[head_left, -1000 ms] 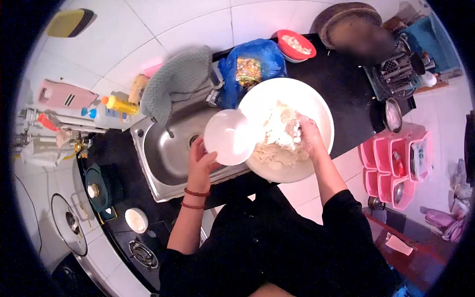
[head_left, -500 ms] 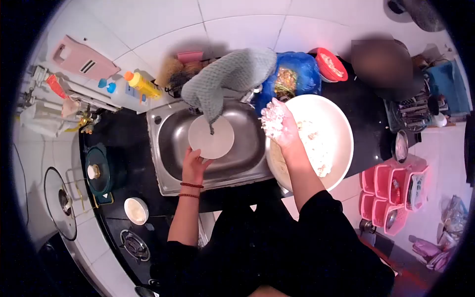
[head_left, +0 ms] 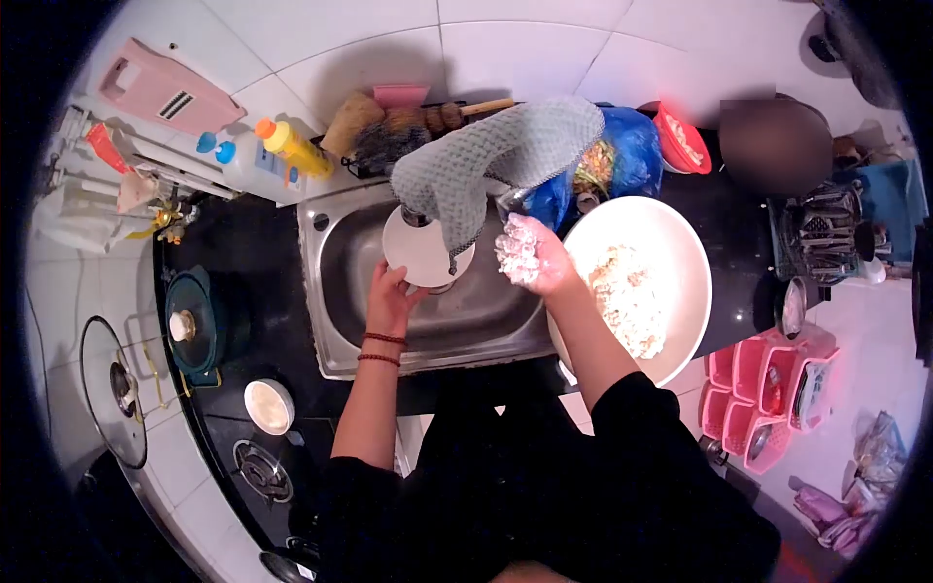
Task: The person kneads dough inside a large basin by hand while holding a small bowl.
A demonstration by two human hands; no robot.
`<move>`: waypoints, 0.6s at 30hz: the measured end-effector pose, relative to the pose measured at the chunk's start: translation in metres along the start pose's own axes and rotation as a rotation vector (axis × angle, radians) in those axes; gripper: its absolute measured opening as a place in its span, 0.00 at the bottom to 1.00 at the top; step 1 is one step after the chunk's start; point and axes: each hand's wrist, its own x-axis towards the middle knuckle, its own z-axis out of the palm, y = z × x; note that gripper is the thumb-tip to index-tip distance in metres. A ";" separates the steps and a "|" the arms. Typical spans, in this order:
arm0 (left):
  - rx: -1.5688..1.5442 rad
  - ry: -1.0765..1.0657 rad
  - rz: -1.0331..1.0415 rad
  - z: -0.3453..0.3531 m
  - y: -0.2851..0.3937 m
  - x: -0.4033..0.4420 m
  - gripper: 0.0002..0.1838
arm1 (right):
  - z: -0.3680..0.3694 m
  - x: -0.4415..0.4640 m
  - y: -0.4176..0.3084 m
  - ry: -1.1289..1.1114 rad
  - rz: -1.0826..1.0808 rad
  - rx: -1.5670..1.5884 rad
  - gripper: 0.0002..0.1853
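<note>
My left hand (head_left: 392,296) grips the near edge of a white bowl (head_left: 420,255) over the steel sink (head_left: 335,335). A grey-green towel (head_left: 501,146) hangs in front of the tap and covers part of the bowl's far side. My right hand (head_left: 535,257), coated with white flour and bits of dough, is raised between the sink and a big white basin (head_left: 688,291). Its fingers are partly curled, and apart from the stuck dough it holds nothing I can see. Crumbly floury dough (head_left: 627,296) lies in the basin.
Behind the basin are a blue bag (head_left: 637,155) with food scraps and a red basket (head_left: 680,141). A dark green pot (head_left: 199,321) and a small white bowl (head_left: 269,406) stand at the left. Utensils (head_left: 826,228) fill a rack at the right.
My left hand has carried the white bowl from beside the basin to over the sink, under the tap. My right hand has come out of the dough and moved left to the sink's edge.
</note>
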 end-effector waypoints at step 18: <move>-0.021 0.024 -0.031 -0.004 -0.001 0.010 0.29 | -0.011 0.026 0.013 -0.098 0.036 -0.077 0.08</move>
